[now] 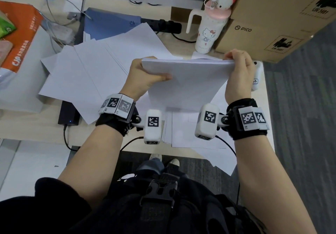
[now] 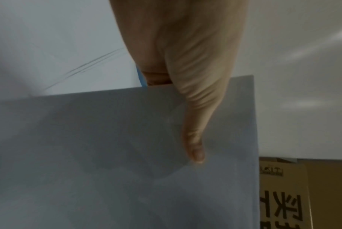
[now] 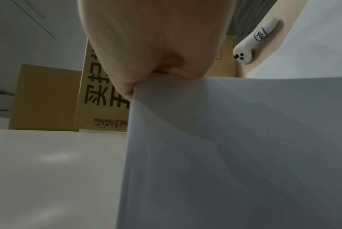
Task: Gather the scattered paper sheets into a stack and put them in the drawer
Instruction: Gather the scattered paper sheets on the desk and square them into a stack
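Left hand (image 1: 143, 77) fingers behind stack (image 1: 185, 81)

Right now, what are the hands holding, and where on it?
Both hold a stack of paper sheets above the desk: the left hand grips its left edge near the top, the right hand its upper right corner.

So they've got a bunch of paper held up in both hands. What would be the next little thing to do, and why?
Probably tap the held stack on the desk to square its edges, then add more. The left hand and right hand grip its sides, but loose sheets lie spread on the desk, so gathering isn't finished.
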